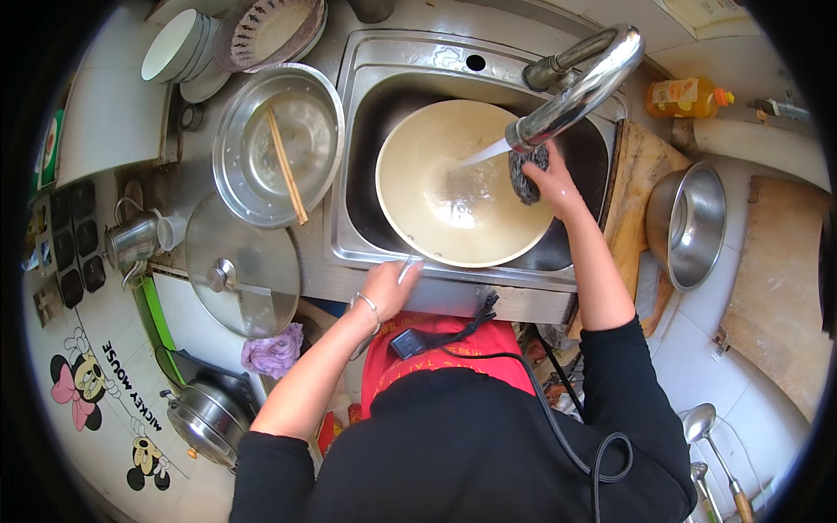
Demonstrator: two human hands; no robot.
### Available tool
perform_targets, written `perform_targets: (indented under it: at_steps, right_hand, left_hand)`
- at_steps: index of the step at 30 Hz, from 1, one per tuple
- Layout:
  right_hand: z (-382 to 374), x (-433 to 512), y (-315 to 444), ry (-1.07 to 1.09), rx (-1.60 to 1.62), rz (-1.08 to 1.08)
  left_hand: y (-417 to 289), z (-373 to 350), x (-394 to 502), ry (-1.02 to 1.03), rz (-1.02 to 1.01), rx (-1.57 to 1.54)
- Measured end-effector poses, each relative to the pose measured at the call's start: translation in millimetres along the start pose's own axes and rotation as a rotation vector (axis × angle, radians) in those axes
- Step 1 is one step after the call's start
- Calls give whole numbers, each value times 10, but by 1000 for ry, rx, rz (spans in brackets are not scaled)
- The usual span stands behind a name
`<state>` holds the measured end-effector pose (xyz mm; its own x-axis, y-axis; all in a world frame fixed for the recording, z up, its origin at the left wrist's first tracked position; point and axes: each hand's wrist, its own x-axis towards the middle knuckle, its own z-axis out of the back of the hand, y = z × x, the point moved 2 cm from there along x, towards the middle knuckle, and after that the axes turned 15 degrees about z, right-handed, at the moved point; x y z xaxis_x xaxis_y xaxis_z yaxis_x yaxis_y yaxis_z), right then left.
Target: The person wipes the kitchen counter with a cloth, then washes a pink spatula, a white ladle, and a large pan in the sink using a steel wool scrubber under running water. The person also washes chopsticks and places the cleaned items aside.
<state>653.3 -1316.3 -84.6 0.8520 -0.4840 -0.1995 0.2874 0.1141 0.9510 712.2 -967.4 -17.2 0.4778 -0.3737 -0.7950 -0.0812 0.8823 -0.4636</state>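
Note:
A wide wok with a cream-coloured inside (418,183) rests in the stainless-steel sink (356,49). Water runs into it from the chrome faucet (579,98), and a shallow pool lies at its bottom. My left hand (386,287), with a bracelet at the wrist, is closed at the wok's near-left rim around what looks like its metal handle; only a thin silvery part shows past the fingers. In my right hand (556,183) is a dark grey scouring pad (528,173), held against the wok's inner right wall, beside the faucet's mouth.
Left of the sink, wooden chopsticks (286,163) lie across a metal basin (229,144), near a glass lid (252,261). Stacked bowls (171,46) stand behind. To the right are a wooden board (637,176), a steel bowl (670,222) and a dish-soap bottle (683,97).

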Motion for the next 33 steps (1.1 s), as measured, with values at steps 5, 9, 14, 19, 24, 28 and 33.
perform_targets:
  at_steps: [5,9,14,19,24,28,33]
  right_hand:
    - [-435,-428,161,501,-486,217]
    - [-1322,-573,127,733,-380,417]
    - [-1793,153,-109,380,-776,564]
    - [-980,470,-245,207,-1216,299]
    - [-640,-235,-67,678,-1051,13]
    - [-1283,-393,59,764,-643,305]
    - [-1636,334,-9,330,-903,583]
  left_hand:
    - [5,-105,-62,-183,-88,83]
    - [-1,-135,-96,-196,-62,88]
    - [-30,-125,-105,-196,-35,110]
    - [-37,-126,-104,-202,-10,98]
    - [-68,-84,-63,-165,-23,96]
    - [-107,-68,-70,-167,-41,101]
    - [-119,-131,-113,-163,68,126]
